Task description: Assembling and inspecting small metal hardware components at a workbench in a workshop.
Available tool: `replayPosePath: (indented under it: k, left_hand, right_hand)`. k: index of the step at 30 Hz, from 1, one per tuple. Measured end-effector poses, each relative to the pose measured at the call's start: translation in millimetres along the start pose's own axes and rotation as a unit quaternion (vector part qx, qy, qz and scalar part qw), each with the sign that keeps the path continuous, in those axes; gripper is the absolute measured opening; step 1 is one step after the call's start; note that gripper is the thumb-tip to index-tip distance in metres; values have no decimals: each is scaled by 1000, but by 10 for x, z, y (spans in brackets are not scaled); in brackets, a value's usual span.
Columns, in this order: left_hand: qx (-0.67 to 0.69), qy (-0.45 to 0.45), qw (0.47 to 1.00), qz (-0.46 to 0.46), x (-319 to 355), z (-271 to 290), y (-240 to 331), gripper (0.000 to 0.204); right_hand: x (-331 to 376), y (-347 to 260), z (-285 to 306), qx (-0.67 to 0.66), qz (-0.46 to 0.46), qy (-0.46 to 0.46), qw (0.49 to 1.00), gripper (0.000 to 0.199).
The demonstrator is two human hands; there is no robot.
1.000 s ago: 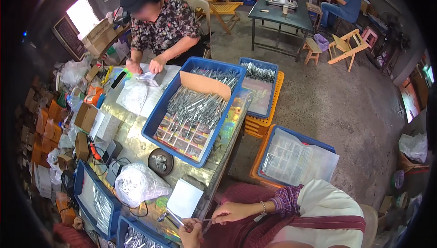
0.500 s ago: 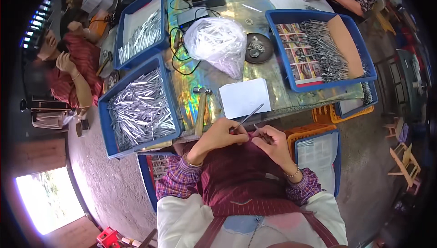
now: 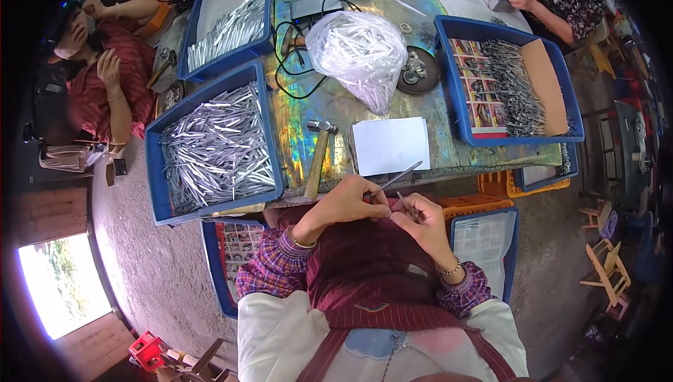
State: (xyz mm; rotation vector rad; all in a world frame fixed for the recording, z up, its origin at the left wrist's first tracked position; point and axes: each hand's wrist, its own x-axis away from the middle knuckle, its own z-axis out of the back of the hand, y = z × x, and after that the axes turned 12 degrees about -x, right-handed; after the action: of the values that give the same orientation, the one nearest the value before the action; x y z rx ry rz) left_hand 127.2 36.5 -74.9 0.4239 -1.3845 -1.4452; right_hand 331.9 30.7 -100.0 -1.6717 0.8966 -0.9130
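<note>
Just below the bench's [image 3: 329, 101] near edge, over a dark striped lap, the left hand [image 3: 347, 203] pinches a thin, shiny metal rod [image 3: 397, 177] that slants up past the edge; the right hand [image 3: 419, 217], touching it, is closed on a second slim piece too small to make out. Just above the hands lie a flat white sheet [image 3: 390, 145] and a wooden-handled hammer [image 3: 319, 157]. Left of them, a blue crate [image 3: 214, 147] brims with silvery strips.

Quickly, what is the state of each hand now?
Left hand: closed, pinching a thin metal rod.
Right hand: closed on a small metal piece.
</note>
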Motion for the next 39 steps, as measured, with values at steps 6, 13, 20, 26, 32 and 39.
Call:
replayPosePath:
  k: [6,13,20,26,32,39]
  left_hand:
    - [18,0,1000,-23,-32,-31,-85,14]
    - [-9,21,1000,-20,0,-26,-42,15]
    - [-80,335,938,-45,-13,584,321,15]
    - [-213,470,845,-139,-381,1195,215,24]
    - [-210,418,880,-81,-446,1154,-83,24]
    - [-227,406,885,-9,-359,1117,-119,18]
  right_hand:
    - [-12,-39,-24,-15,-9,0,1000,13]
    - [-42,-15,49,-27,-17,-22,999,11]
    - [-508,-648,120,185,133,-67,971,10]
    - [-1244,-1016,-145,292,323,-61,898,14]
    - [-1601,-733,-52,364,347,-40,863,14]
    - [-1622,-606,49,353,301,-50,884,12]
